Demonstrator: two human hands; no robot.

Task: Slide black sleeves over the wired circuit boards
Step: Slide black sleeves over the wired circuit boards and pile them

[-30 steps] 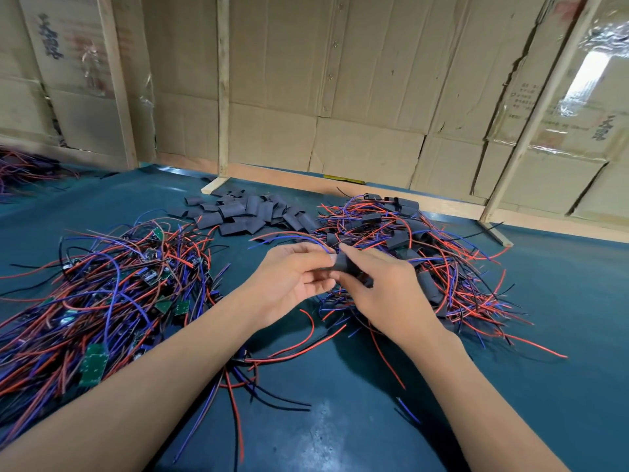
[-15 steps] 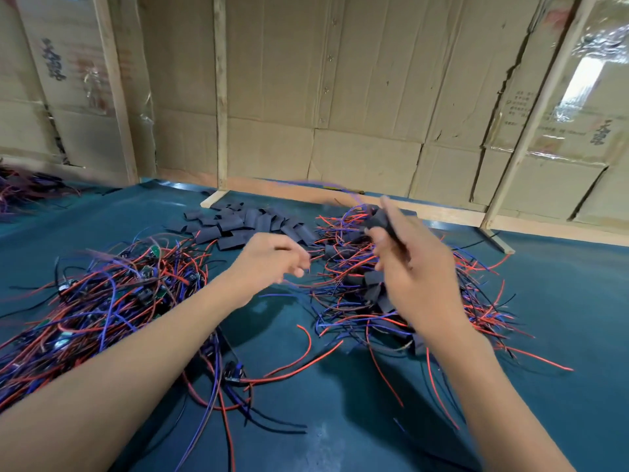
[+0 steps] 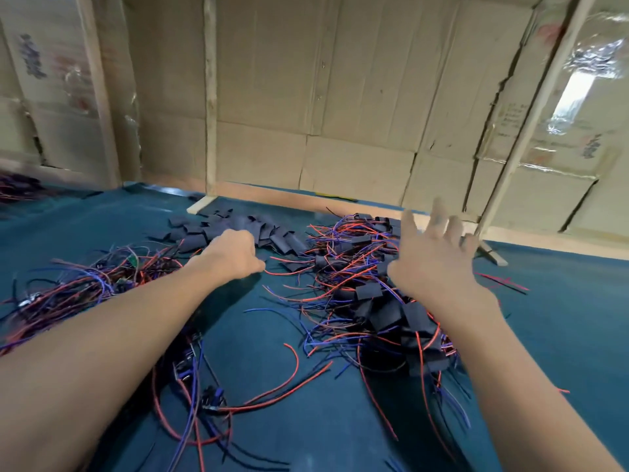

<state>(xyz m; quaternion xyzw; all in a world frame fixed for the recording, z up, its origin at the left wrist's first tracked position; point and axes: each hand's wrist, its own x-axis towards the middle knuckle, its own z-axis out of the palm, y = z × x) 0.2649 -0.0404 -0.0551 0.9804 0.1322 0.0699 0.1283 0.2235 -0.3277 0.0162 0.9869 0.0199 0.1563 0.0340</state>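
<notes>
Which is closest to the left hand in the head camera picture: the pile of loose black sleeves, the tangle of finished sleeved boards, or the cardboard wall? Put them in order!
From the left hand:
1. Pile of loose black sleeves, right at its fingers.
2. Tangle of finished sleeved boards, to its right.
3. Cardboard wall, far behind.

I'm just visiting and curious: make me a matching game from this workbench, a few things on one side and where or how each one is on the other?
Things:
1. right hand
2. left hand
3. loose black sleeves
4. sleeved boards

States:
A. fingers curled, at the near edge of the sleeve pile
B. heaped at the back of the table
C. fingers spread, holding nothing
D. piled with red and blue wires on the right

Pairs: 1-C, 2-A, 3-B, 4-D
</notes>
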